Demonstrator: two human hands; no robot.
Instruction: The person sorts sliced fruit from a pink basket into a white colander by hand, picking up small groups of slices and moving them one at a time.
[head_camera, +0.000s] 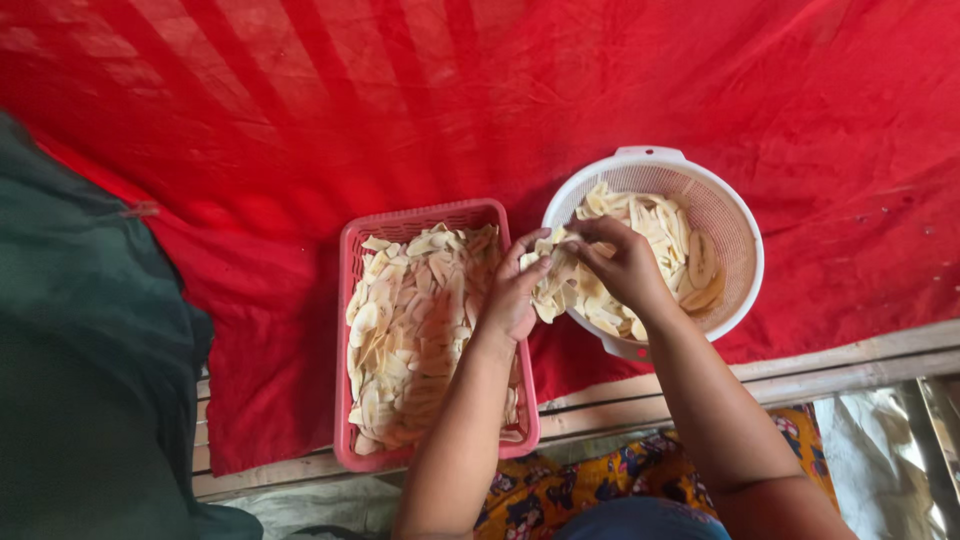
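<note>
Both forearms bare, no sleeves visible, rising from bottom centre of frame. Hands (570, 270) bare: no rings, gloves or bracelets seen. Lap garment (560, 490) at bottom centre: orange-yellow cloth, dark blue and red floral print.

Both hands' fingers (540, 252) pinched together, forearms extended.
</note>
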